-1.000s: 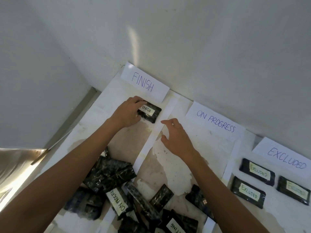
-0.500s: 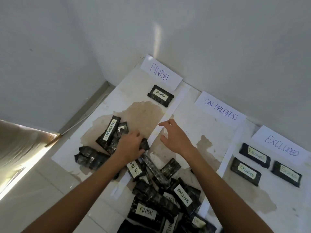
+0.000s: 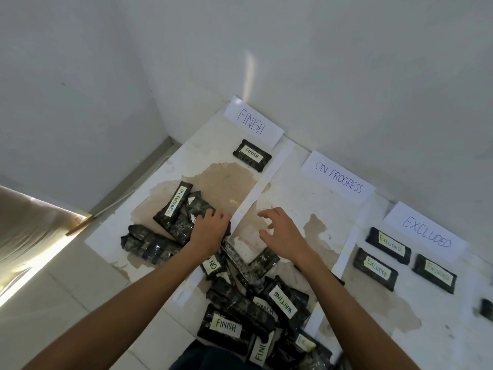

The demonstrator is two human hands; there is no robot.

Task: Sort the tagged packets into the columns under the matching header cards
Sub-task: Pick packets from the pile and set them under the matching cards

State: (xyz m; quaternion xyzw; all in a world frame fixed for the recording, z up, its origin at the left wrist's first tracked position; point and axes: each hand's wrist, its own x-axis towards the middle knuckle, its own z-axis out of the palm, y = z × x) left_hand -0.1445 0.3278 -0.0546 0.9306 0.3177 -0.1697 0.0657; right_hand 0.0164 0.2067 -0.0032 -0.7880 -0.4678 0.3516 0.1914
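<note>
Three white header cards lie along the wall: FINISH (image 3: 253, 124), ON PROGRESS (image 3: 337, 180) and EXCLUDED (image 3: 426, 233). One black packet tagged FINISH (image 3: 252, 155) sits under the FINISH card. Three EXCLUDED packets (image 3: 376, 268) lie under their card. A loose pile of tagged black packets (image 3: 253, 303) lies near me, and a packet tagged ON PROGRESS (image 3: 173, 204) lies to its left. My left hand (image 3: 210, 228) is palm down, its fingers curled on a black packet (image 3: 200, 208) whose tag is hidden. Over the ON PROGRESS column my right hand (image 3: 282, 231) hovers open, holding nothing.
White paper strips (image 3: 256, 193) mark off the columns on the stained floor sheet. Walls close in at the back and left. A shiny curtain or sheet (image 3: 26, 231) hangs at the far left. A small dark object (image 3: 486, 309) lies at the right edge.
My left hand let go of the FINISH packet under its card and drew back to the pile, where it now rests on another packet. The right hand stayed open and hardly moved.
</note>
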